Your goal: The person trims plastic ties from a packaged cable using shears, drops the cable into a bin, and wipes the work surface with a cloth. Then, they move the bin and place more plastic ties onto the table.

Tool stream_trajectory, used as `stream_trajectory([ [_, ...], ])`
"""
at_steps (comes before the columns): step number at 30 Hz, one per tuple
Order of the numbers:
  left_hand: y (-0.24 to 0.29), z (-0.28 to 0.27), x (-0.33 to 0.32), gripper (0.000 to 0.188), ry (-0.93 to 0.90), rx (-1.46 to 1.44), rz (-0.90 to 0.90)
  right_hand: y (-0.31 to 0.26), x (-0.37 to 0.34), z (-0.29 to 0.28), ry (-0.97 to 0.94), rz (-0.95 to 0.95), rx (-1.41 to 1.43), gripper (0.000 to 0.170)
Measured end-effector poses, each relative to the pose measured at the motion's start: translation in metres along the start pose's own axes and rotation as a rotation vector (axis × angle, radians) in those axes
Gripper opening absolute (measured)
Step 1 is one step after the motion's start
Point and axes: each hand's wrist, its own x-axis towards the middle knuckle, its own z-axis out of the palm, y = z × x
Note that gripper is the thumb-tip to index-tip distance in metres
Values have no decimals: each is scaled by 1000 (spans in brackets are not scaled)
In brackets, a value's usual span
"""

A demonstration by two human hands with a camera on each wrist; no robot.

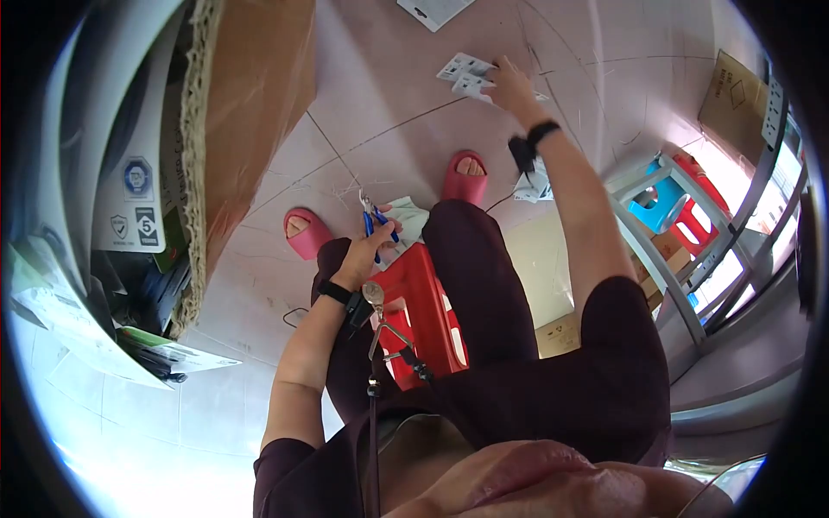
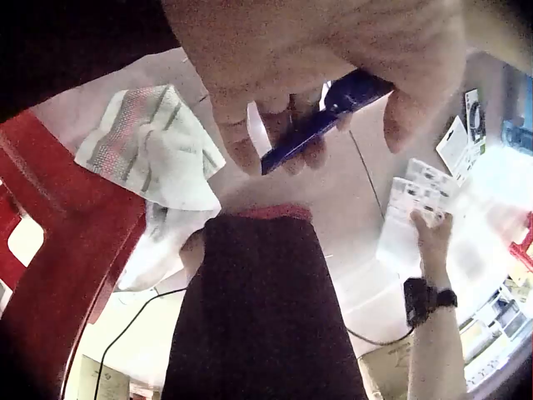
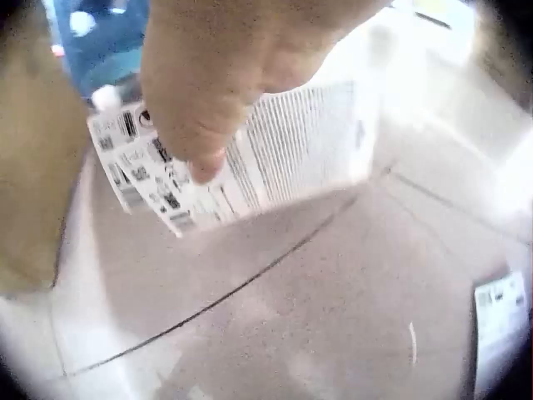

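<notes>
My left hand (image 1: 354,262) holds blue-handled cutting pliers (image 1: 369,223) low between the knees, jaws pointing away from me. Close up in the left wrist view, the blue handle (image 2: 304,140) lies across the curled fingers. Farther out, my right hand (image 1: 515,91) grips white printed cards (image 1: 464,67) over the floor. The right wrist view shows the thumb on the front of the cards (image 3: 291,146), which overlap and carry barcodes and dense text; the other fingers are hidden. A striped cloth (image 2: 158,150) hangs beside the red stool (image 1: 423,298), near the left hand.
An open cardboard box (image 1: 259,95) full of flat packages stands at the left. A grey metal rack (image 1: 661,259) with blue and red items is at the right. Another white card (image 1: 434,10) lies on the tiles ahead. Thin scraps lie near the pink slippers (image 1: 466,180).
</notes>
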Motion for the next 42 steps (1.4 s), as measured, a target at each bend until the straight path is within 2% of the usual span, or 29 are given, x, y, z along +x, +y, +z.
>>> stream_trajectory([
  [2, -12, -8, 6, 44, 54, 17, -12, -19, -53, -18, 639, -439, -223, 23],
  [3, -17, -9, 5, 44, 81, 27, -20, -29, -77, -31, 641, -431, -229, 23],
  [4, -19, -6, 3, 44, 72, 32, -20, -42, -99, -47, 744, -481, -240, 21],
  [6, -19, 4, -1, 44, 83, 238, -11, -66, -129, -83, 865, -533, -261, 19],
  [9, -2, 36, -16, 40, 82, 645, 59, -108, -157, -148, 1055, -658, -114, 17],
  [10, 7, 52, -28, 38, 42, 622, 118, -124, -169, -171, 1148, -672, -7, 19],
  [11, 24, 72, -48, 36, 25, 606, 181, -145, -183, -201, 1261, -750, -69, 23],
  [12, 32, 87, -66, 34, 41, 597, 335, -170, -194, -229, 1379, -828, -110, 27],
  [13, 19, 88, -69, 40, -68, 637, 362, -199, -201, -252, 1565, -835, -125, 30],
  [14, 11, 96, -76, 41, -70, 479, 396, -225, -207, -269, 1746, -819, -146, 33],
  [15, 4, 102, -81, 43, -92, 320, 429, -248, -202, -282, 1795, -986, -74, 30],
  [16, 2, 104, -87, 43, -69, 339, 458, -269, -200, -295, 1830, -1142, -26, 27],
  [18, -6, 109, -96, 42, -40, 18, 369, -310, -214, -325, 1546, -1351, -40, 19],
  [20, -44, 80, -84, 42, 56, 108, 409, -374, -189, -342, 1570, -1472, -87, 12],
  [22, -76, 55, -63, 41, 227, 265, 457, -421, -175, -359, 1326, -1589, -219, 43],
  [24, -70, 61, -63, 40, 208, 260, 413, -475, -159, -347, 1453, -1535, -115, 11],
  [26, -62, 68, -63, 39, 165, 268, 309, -478, -159, -338, 1350, -1450, -293, 17],
  [30, -58, 65, -61, 40, 27, 216, 266, -413, -198, -310, 1209, -1674, 125, 10],
  [32, -55, 62, -58, 42, 128, 76, 127, -347, -198, -284, 1153, -1604, 531, 10],
  [33, -51, 62, -58, 42, 124, 77, 107, -295, -195, -267, 1000, -1280, 414, 7],
  [34, -45, 60, -60, 42, 99, 161, 172, -258, -164, -229, 1151, -1036, 621, 11],
  [35, -40, 58, -64, 43, 76, 248, 233, -218, -137, -190, 1075, -648, 719, 17],
  [36, -33, 58, -67, 44, 55, 331, 300, -167, -82, -133, 1052, -428, 806, 25],
  [37, -22, 60, -71, 44, 58, 326, 289, -117, -42, -90, 740, 82, 710, 33],
  [38, -9, 65, -77, 43, 63, 332, 277, -46, 11, -38, 729, 85, 703, 33],
  [39, 3, 72, -84, 43, 71, 334, 262, -36, 54, -18, 503, 307, 1335, 45],
  [40, 12, 78, -92, 43, 87, 335, 242, -20, 84, 1, 757, 172, 707, 54],
  [41, 20, 84, -99, 43, 107, 327, 221, -48, 90, -24, 938, 16, 72, 64],
  [42, 30, 88, -105, 43, 85, 332, 165, -70, 104, -42, 973, -141, 55, 83],
])
